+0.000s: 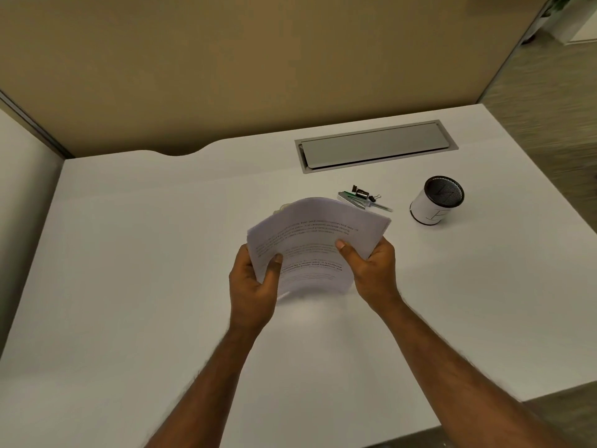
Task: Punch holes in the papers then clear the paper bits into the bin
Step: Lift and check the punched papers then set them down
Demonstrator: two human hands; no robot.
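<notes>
Bin: we see a small round bin (436,200) with a dark mesh inside and a white wrap, far right on the bench (129,253); contents unclear.
Papers: we hold the stack of papers (310,240) curved, above mid-bench.
Left hand: our left hand (255,279) has its fingers closed on the stack's left edge.
Right hand: our right hand (371,270) grips its right edge.
Punch: a small punch (358,197) lies just beyond the papers.
Room: we see bare bench left and near; the right edge is close to the bin.
</notes>
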